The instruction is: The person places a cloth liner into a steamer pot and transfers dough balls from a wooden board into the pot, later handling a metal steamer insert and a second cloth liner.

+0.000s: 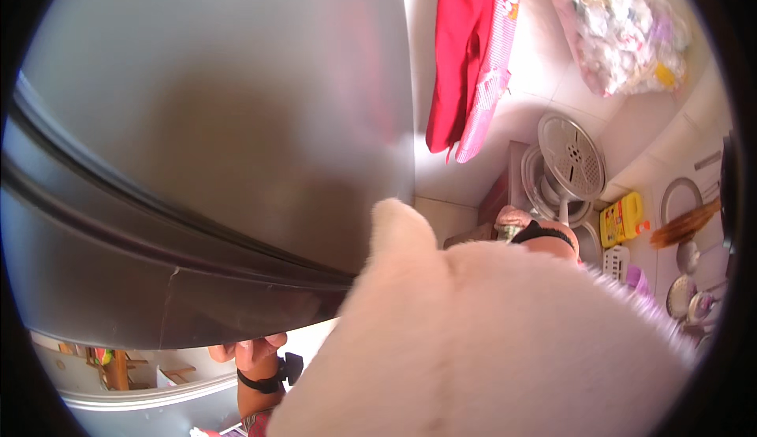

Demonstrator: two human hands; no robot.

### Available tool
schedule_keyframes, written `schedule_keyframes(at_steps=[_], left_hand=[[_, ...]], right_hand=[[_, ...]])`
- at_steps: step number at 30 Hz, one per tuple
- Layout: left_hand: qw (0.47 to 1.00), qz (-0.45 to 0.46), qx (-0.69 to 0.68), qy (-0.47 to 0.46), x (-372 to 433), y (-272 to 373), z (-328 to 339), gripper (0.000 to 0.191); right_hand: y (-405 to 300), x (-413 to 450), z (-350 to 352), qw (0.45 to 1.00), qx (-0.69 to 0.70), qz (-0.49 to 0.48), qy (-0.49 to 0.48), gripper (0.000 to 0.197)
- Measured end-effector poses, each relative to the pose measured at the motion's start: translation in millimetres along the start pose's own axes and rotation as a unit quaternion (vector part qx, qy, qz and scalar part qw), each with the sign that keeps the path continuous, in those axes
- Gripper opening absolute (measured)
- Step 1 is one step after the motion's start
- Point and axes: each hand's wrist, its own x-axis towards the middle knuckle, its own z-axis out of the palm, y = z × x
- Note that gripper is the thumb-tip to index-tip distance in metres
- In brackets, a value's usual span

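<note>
A large glossy grey panel point(248, 141), apparently a refrigerator's front, fills the left half of the view. Dark grooves point(159, 218) curve across it. At its lower edge, the bent fingers of my left hand point(255, 351) touch the panel; the fingertips are partly hidden. The wrist wears a black strap point(263, 382) with a small device. Close to the camera, a pale furry mitt point(473, 342) with a thumb-like part overlaps the panel's right edge. Behind it, a bare wrist with a black band point(544, 233) shows, apparently mine. My right hand itself is hidden by the mitt.
A red and pink apron point(467, 64) hangs on the tiled wall, left of a stuffed plastic bag point(633, 41). Metal steamer pans point(571, 153), a yellow jug point(621, 221), a white basket point(616, 262) and hanging utensils point(680, 295) crowd the right side. Wooden furniture point(117, 372) shows lower left.
</note>
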Motion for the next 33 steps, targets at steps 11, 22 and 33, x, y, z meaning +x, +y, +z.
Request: schedule_keyframes(at_steps=[11, 22, 33], left_hand=[[0.999, 0.025, 0.038, -0.018, 5, -2, -13, 0.038], [0.999, 0.030, 0.023, -0.020, 17, -3, -13, 0.037], [0.998, 0.008, 0.037, -0.049, 17, 8, -11, 0.036]], right_hand=[[3, -6, 4, 1.000, -0.002, 0.025, 0.005, 0.028], [-8, -13, 6, 0.999, -0.016, 0.033, -0.001, 0.027], [-10, -22, 2, 0.999, -0.011, 0.037, -0.015, 0.027]])
